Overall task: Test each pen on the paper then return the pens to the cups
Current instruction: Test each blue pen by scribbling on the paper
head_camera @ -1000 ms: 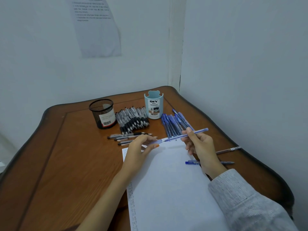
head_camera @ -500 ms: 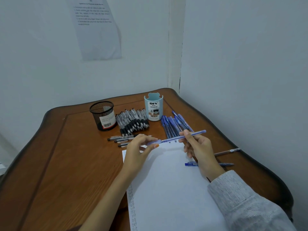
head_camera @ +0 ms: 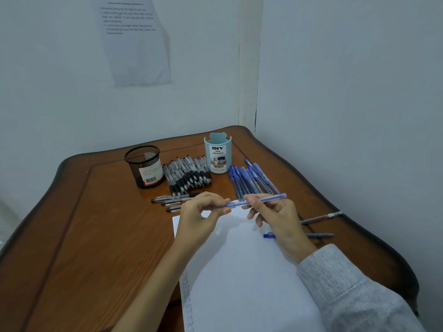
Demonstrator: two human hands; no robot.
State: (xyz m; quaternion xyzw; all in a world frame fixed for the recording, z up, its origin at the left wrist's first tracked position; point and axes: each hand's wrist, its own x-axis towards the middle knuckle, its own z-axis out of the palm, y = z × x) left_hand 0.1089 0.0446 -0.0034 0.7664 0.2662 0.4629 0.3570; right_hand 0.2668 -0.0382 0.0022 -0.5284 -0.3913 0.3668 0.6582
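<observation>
A blue pen is held level above the top of the white paper. My right hand grips its barrel. My left hand pinches its capped tip end. Behind them a black mesh cup and a light blue cup stand on the wooden table. A pile of black pens lies between the cups, and a row of blue pens lies right of the blue cup.
A few black pens lie loose left of my left hand. A blue pen and a brown pen lie right of the paper. White walls close in behind and to the right, with a printed sheet taped up.
Both hands and the blue pen have held nearly the same pose; my left fingers have closed further over the pen's tip end.
</observation>
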